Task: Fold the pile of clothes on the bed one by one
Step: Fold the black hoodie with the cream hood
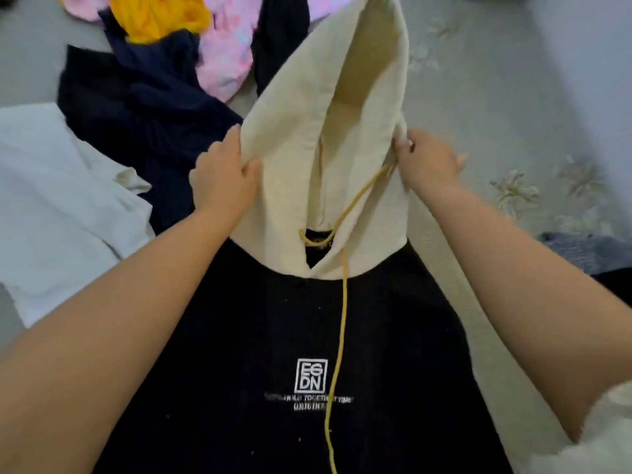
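A black hoodie (273,336) with a white square logo lies front-up on the bed, stretching from the bottom edge to the middle. Its cream hood (294,97) points away from me, spread open. A yellow drawstring (342,319) runs down the chest. My left hand (222,172) pinches the hood's left edge. On the other side, my right hand (427,159) grips the hood's right edge. A cream sleeve (441,241) lies under my right forearm.
A pile of clothes sits at the back left: a navy garment (136,97), a pink one (225,53), a yellow one (160,15) and a black one (280,35). A white garment (58,200) lies at the left. The grey flowered bedsheet (513,131) shows on the right.
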`<state>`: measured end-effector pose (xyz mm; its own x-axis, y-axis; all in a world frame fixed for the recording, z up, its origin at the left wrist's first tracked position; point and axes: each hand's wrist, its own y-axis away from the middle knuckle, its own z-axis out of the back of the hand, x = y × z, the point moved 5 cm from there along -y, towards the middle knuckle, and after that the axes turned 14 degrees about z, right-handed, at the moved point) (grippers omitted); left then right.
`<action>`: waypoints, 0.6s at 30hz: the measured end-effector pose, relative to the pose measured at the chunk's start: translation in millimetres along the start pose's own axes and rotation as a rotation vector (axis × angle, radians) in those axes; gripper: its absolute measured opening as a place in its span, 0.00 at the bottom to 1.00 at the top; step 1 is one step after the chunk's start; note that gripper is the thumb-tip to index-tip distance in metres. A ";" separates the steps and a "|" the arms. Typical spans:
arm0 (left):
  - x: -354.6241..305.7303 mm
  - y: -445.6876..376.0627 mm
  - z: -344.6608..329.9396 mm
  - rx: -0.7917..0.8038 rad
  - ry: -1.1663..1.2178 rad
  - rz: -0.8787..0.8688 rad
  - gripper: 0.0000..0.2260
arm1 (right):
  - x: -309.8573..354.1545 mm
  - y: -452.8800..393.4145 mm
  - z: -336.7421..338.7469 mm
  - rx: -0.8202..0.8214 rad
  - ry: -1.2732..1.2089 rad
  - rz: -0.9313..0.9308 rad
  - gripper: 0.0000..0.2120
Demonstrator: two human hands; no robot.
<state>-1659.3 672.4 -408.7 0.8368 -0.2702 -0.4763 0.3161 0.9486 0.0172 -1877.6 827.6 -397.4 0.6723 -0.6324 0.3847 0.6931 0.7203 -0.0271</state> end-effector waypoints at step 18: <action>82.8 202.0 -183.1 0.535 -0.435 -0.221 0.32 | -164.7 234.0 -94.7 0.515 0.053 -0.250 0.14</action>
<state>-1608.1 871.8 -605.6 0.7950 -0.5932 -0.1270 0.5807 0.6836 0.4421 -1801.5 1073.3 -554.5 0.5255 -0.8054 0.2742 0.6259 0.5842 0.5167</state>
